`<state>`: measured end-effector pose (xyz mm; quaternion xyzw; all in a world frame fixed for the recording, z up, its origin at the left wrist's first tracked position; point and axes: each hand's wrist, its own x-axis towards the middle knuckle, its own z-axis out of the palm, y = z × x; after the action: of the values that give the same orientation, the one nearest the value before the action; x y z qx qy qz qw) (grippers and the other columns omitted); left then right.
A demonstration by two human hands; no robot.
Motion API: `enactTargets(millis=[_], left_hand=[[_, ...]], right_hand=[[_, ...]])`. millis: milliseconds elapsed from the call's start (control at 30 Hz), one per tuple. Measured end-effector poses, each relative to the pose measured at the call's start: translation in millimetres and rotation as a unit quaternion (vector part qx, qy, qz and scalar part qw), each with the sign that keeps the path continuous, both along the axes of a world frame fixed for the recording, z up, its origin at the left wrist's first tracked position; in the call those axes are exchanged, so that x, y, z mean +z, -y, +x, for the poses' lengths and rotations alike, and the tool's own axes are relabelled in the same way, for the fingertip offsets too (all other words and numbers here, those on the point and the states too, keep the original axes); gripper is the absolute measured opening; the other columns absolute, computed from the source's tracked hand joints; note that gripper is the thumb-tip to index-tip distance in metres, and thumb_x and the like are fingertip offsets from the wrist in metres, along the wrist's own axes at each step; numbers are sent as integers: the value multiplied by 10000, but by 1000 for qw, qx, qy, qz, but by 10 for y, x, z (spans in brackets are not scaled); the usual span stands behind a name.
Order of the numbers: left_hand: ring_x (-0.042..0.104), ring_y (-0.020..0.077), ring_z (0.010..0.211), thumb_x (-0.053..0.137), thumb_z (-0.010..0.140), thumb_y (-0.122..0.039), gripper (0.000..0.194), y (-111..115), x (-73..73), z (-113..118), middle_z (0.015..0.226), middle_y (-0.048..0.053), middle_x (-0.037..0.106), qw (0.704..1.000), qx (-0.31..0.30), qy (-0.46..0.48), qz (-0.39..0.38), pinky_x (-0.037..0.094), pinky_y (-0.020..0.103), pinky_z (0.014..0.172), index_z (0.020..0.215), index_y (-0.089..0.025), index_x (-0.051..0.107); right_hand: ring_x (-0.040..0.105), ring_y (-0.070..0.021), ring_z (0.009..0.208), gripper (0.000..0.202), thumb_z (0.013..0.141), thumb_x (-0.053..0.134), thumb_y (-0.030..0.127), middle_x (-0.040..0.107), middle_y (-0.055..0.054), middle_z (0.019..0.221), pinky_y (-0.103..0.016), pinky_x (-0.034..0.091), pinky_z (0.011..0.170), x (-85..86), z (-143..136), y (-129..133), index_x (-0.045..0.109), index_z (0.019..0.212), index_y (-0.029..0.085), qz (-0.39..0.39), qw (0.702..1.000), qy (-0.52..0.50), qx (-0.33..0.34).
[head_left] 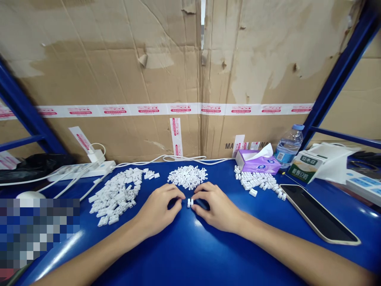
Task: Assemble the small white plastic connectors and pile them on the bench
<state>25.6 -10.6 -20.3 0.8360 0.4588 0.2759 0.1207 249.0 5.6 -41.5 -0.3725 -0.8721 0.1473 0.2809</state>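
Two small white plastic pieces, like a wire connector [190, 203], stand side by side at the middle of the blue table. My right hand [216, 204] has its thumb and index finger pinched against their right side. Just left of them, my left hand [162, 206] is curved with thumb and fingertips slightly apart and nothing between them. Behind both hands is a heap of tiny white parts [188, 176]. To the left spreads a pile of larger flat white plastic housings [119, 194]. A looser group of white connectors [256, 180] is at the right.
A phone [321, 214] lies right of my right forearm. At the back right are a purple tissue pack [258, 162], a water bottle [288, 147] and a green-white box [308, 167]. A power strip [80, 171] with white cables is at the back left, before a cardboard wall [133, 79].
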Motion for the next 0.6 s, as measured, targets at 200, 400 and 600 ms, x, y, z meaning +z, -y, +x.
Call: enactTargets(millis=[200,400,600], left_hand=[[642,293,1084,520,955,-237,238,86,-74,-12,1153,92,713,996,19,-76,50,509,487,937,1048,-205,737],[538,337,1337,527,976,-302,369,137,-167,-54,1452,129,593,992,33,-111,56,430,572,1109,1296,-191,672],[362,330,1489,418,1050,-470,580,163,-225,-97,1619,117,371,986,-1,-168,8,258,585,1227,1569,-210,399]], right_hand=[[616,-249,1134,296,937,661,299,687,-98,1209,-432,488,1000,5,22,-2,717,1211,201,-11,1000,8,3],[458,-311,1419,615,976,580,402,492,-187,1531,-511,386,1181,76,145,99,467,1508,114,-35,997,65,18],[206,-336,1544,734,1012,476,544,264,-182,1644,-585,225,1251,42,182,155,323,1591,120,-38,991,125,23]])
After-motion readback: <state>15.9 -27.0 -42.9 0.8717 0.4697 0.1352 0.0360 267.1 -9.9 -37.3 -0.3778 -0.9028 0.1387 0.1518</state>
